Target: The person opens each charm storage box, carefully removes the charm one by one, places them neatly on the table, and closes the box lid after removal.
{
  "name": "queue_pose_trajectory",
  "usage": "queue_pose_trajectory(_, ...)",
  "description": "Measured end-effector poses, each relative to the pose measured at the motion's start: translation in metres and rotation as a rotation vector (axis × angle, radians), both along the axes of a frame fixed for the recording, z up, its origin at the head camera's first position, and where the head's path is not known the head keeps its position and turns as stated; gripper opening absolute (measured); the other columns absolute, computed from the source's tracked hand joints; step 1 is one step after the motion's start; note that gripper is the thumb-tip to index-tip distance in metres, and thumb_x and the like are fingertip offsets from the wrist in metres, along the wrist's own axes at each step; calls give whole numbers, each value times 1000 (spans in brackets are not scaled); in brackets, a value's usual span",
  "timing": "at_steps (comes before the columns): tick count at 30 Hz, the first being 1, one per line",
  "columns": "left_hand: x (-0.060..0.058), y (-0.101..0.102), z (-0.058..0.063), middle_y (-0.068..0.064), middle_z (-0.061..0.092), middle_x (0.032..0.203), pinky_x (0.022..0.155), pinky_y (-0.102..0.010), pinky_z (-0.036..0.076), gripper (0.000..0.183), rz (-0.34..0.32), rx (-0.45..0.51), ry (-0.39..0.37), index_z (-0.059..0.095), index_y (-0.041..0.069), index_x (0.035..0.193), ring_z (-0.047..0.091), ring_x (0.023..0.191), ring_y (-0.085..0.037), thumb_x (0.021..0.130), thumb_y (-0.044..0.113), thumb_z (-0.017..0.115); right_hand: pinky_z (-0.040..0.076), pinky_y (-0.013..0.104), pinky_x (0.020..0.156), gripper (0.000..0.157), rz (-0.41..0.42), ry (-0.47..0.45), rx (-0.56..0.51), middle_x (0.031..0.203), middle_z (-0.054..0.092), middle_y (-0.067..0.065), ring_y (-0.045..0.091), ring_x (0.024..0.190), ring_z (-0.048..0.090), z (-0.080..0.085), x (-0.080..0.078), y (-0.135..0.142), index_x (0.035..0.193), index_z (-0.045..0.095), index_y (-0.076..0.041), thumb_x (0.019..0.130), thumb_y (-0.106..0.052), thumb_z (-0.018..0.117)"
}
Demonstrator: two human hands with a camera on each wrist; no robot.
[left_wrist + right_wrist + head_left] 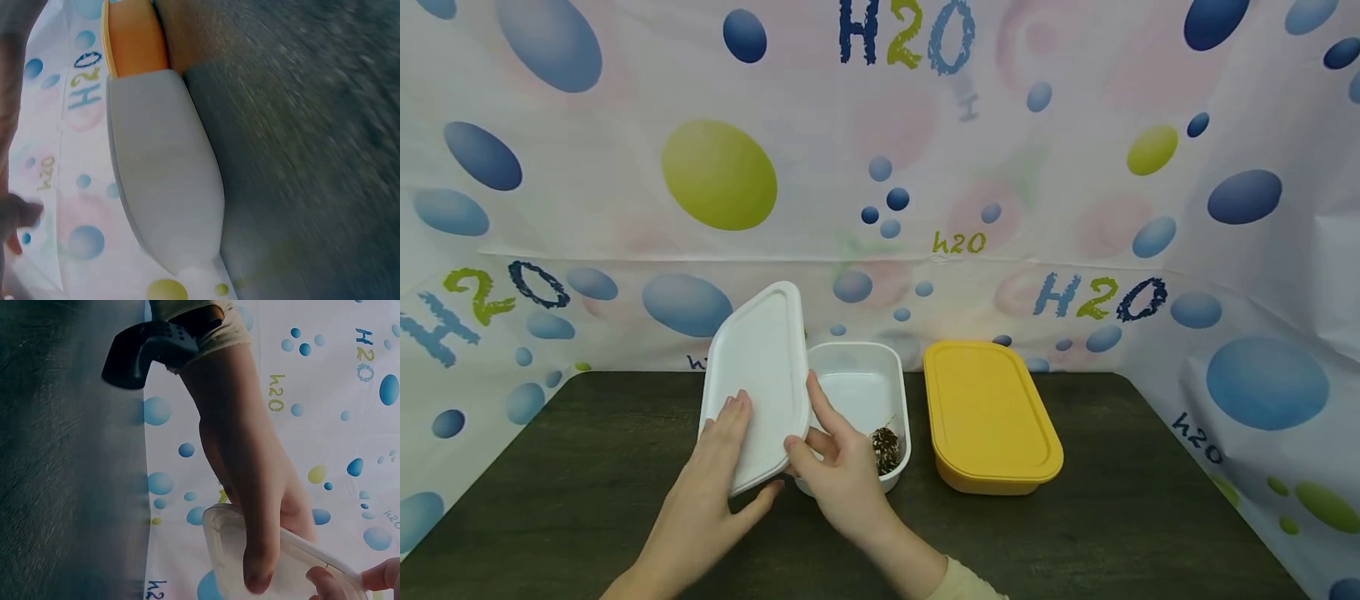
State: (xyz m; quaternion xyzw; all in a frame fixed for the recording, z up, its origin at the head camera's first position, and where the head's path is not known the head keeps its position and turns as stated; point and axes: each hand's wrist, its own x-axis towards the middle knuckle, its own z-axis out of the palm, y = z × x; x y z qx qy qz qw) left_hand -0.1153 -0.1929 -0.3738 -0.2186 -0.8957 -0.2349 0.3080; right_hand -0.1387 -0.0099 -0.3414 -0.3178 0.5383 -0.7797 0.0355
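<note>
A white lid point(756, 392) stands tilted above the table, left of a white plastic container point(853, 354). My right hand point(850, 479) pinches the lid's right edge, the thumb lying along one face of the lid point(225, 540) in the right wrist view. Straight fingers of my left hand point(700, 492) rest on the lid's face, with the thumb apart below its lower corner. Inside the uncovered container lies a brown pine cone point(885, 450), partly hidden behind my right hand. The left wrist view shows the container's outer wall point(162, 169).
A yellow container with its lid on point(988, 408) stands to the right of the white one. Both are on a dark wooden table point(1135, 500). A patterned sheet point(1075, 108) hangs behind and along the sides.
</note>
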Motion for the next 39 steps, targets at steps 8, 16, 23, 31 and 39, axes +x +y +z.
queue_pose_trajectory(8,-4,11,4,-15,36,149,114,-32,18,98,-65,-17,152,36,1,146,32,137,-29,58,-18,74,51,38,85,67,28,30,-39,153,24,19,31,128,44,-2,0,-6,151,21,-4,93,7,54)
queue_pose_trajectory(16,-4,12,2,-14,37,149,112,-25,20,45,-48,49,150,38,1,145,32,137,-23,100,4,42,49,38,89,67,43,50,-45,155,23,13,29,129,44,1,0,-12,150,23,-3,93,4,57)
queue_pose_trajectory(23,-4,12,1,-16,44,143,109,-21,26,50,12,173,287,44,-1,140,37,134,-17,106,30,26,49,36,91,62,43,153,8,152,31,7,27,125,49,4,-3,-18,150,28,-7,95,-6,58)
queue_pose_trajectory(31,2,13,8,-25,51,132,92,-21,43,66,180,395,290,43,-3,140,52,116,-30,77,-21,50,50,29,90,39,43,-107,97,139,50,12,26,119,55,-8,-11,-36,137,48,-1,99,-9,51)
queue_pose_trajectory(39,7,14,8,-32,57,100,70,-9,37,48,330,622,281,44,-15,129,56,87,-13,82,-15,53,52,31,85,40,108,-382,190,130,55,14,26,108,60,-34,-12,-59,133,48,4,95,-2,55)
